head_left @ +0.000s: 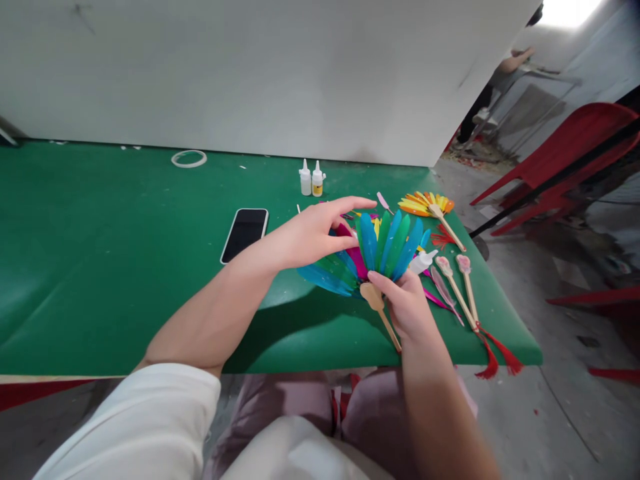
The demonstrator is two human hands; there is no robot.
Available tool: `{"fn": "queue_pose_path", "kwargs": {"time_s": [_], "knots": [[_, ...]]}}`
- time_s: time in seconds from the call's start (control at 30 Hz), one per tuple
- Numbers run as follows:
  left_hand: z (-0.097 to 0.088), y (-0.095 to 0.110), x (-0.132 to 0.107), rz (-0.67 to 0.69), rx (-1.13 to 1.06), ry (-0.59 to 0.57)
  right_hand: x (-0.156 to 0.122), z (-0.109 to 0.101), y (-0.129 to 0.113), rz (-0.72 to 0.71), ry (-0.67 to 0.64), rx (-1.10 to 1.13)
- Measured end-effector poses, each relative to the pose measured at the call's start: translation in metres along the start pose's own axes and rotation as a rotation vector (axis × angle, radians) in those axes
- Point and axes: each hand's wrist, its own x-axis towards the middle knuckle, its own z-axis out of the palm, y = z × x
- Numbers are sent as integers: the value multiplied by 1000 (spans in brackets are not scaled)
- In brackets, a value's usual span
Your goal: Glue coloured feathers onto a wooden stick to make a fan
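My right hand [407,303] grips a feather fan near its base, the thumb pressed where the feathers meet the pale wooden handle [385,320]. Blue and green feathers [393,243] spread upward and out to the left. Over the fan's upper left, my left hand [320,230] has its index finger stretched out, while the thumb and a curled finger close on a magenta feather [357,260]. The ends of its other fingers are partly hidden. Just behind my right hand, a white glue bottle [423,261] lies tilted among loose feathers.
A finished yellow-orange feather fan [425,202], two wooden handles [457,290] with red tassels [505,353] and a pink feather [443,287] lie on the right. Two small bottles [311,180], a phone [245,235] and a tape ring [189,159] are on the green table. Red chairs [565,153] stand beyond.
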Motion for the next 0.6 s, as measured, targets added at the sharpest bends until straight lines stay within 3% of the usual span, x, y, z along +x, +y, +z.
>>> {"fn": "queue_pose_path", "kwargs": {"time_s": [0.6], "knots": [[0, -1, 0, -20, 5, 8, -2, 1, 0, -17, 24, 26]]}}
